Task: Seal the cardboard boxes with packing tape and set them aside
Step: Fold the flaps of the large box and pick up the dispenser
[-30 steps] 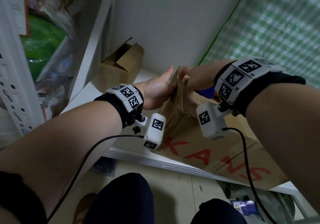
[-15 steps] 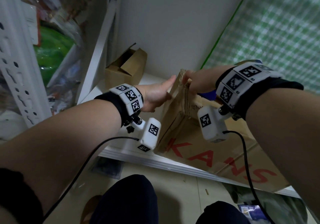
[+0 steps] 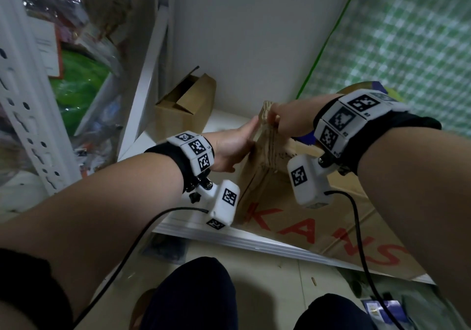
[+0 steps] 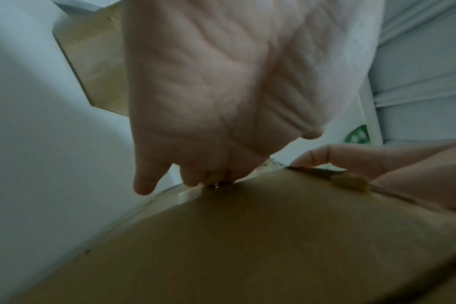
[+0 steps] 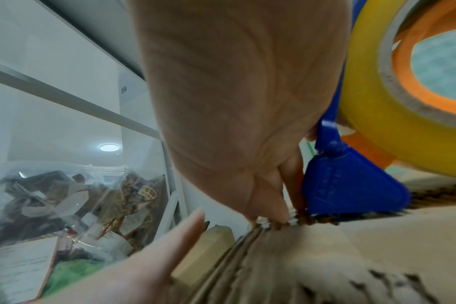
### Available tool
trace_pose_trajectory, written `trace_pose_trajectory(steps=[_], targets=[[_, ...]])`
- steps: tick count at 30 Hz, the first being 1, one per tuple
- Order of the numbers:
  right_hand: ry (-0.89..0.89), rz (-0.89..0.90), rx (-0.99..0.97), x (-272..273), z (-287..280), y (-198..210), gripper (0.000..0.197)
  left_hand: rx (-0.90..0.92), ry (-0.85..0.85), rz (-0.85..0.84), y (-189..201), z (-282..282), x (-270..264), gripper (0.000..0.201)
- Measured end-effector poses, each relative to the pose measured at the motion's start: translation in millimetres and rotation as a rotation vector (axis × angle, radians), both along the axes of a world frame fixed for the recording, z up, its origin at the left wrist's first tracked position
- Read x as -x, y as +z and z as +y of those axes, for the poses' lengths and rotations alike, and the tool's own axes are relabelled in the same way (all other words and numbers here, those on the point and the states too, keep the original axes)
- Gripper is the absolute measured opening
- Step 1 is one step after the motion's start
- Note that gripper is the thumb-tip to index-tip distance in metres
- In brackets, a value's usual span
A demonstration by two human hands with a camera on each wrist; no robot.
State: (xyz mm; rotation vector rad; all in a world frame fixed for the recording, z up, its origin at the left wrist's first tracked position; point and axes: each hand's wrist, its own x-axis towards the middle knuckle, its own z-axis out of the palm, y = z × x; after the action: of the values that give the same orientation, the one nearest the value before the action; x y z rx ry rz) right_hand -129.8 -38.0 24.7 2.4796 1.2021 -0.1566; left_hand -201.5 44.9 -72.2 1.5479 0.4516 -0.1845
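Note:
A bundle of flattened cardboard boxes (image 3: pixel 265 169) stands on edge on the white table (image 3: pixel 229 235). My right hand (image 3: pixel 276 120) pinches its top corrugated edge (image 5: pixel 273 236). My left hand (image 3: pixel 242 139) lies with straight fingers against the bundle's left face (image 4: pixel 247 246). A blue tape dispenser (image 5: pixel 349 185) with a yellow tape roll (image 5: pixel 372 107) sits just right of my right hand, on the cardboard. A small brown box (image 3: pixel 183 110) with raised flaps stands at the back by the wall.
A large flat cardboard sheet with red letters (image 3: pixel 331 230) lies on the table under the bundle and overhangs the front edge. A white perforated rack (image 3: pixel 30 105) with bagged goods (image 5: pixel 73 205) is at left. A green checked surface (image 3: pixel 407 49) is at right.
Both hands keep their places on the bundle. The bundle's top edge has tipped slightly more upright, and the view has drifted a little.

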Motion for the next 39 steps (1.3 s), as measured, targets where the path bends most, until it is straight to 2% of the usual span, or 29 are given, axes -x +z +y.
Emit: trace_pose_trajectory(steps=[4, 7, 11, 15, 21, 26, 29, 30, 33, 34, 35, 37, 39], targets=[[0.017, -0.037, 0.027, 0.5, 0.8, -0.7, 0.054, 0.041, 0.099, -0.155, 15.4, -0.6, -10.1, 0.083], [0.023, -0.062, 0.028, -0.3, 1.6, -2.0, 0.050, 0.059, 0.085, -0.189, 13.9, -2.8, -14.8, 0.087], [0.022, -0.031, -0.017, -2.7, 0.9, -3.1, 0.043, 0.011, 0.062, -0.107, 0.7, -1.2, -11.3, 0.090], [0.019, -0.033, 0.000, -5.2, 1.0, -3.3, 0.047, -0.019, -0.001, 0.001, -0.4, 0.0, -5.0, 0.096], [0.054, -0.045, 0.031, -7.0, 2.0, -3.5, 0.045, 0.030, -0.019, -0.110, 20.8, -5.5, -5.8, 0.088], [0.110, -0.055, 0.027, -11.0, -0.5, -1.6, 0.035, -0.028, -0.089, -0.014, 9.7, -1.7, 1.0, 0.086], [0.117, -0.061, -0.019, -14.2, -1.2, 1.5, 0.035, -0.157, -0.063, 0.063, 13.5, -2.0, 2.1, 0.092], [0.127, -0.089, -0.053, -16.6, -2.8, 3.5, 0.034, -0.227, -0.038, 0.070, 16.7, -4.6, 0.7, 0.088], [0.100, -0.205, -0.214, -25.1, -16.6, 13.6, 0.032, -0.440, 0.021, 0.042, 30.1, -13.9, -9.6, 0.054], [0.071, -0.271, -0.242, -29.2, -21.6, 18.3, 0.033, -0.509, 0.030, 0.037, 36.1, -15.9, -14.3, 0.049], [0.035, -0.327, -0.260, -35.3, -27.2, 22.9, 0.034, -0.584, 0.032, 0.042, 42.6, -18.8, -18.2, 0.052], [-0.074, -0.356, -0.312, -47.0, -36.5, 32.5, 0.035, -0.761, 0.004, 0.076, 54.2, -22.0, -26.3, 0.072], [-0.167, -0.264, -0.406, -59.8, -48.6, 38.3, 0.034, -0.947, -0.096, 0.136, 63.1, -27.0, -31.9, 0.097]])
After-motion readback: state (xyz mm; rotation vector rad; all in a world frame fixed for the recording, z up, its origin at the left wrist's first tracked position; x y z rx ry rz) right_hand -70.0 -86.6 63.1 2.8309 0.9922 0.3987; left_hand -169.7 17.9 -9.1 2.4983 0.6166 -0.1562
